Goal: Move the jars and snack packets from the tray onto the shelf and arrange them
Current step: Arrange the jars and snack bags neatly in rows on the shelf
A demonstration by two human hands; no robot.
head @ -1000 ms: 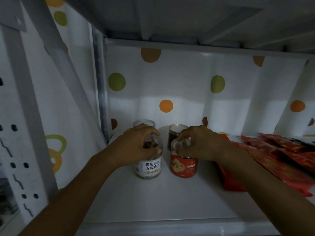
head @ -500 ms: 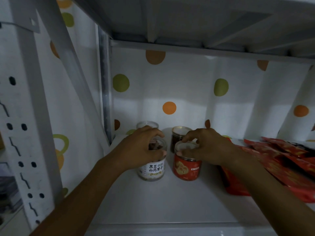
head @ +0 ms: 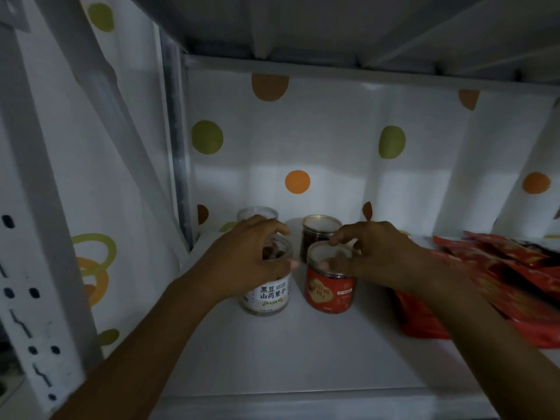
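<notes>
Several jars stand at the back left of the white shelf [head: 303, 353]. My left hand [head: 245, 262] grips the top of a clear jar with a white label [head: 268, 298]. Next to it stands a red-labelled jar [head: 328, 295], whose lid rim my right hand [head: 375, 256] pinches with thumb and fingers. Behind these stand a clear jar [head: 257, 213], partly hidden by my left hand, and a dark jar with a metal lid [head: 318, 234]. Red snack packets [head: 500, 277] lie in a pile on the right side of the shelf.
The shelf above [head: 363, 25] hangs low over the bay. A spotted white cloth [head: 303, 153] covers the back and sides. A perforated metal upright [head: 36, 268] and a slanted brace stand at the left. Bare shelf surface lies in front of the jars.
The view has shifted slightly; both hands stay on the same two front jars. My right fingers have spread a little on the red jar's lid.
</notes>
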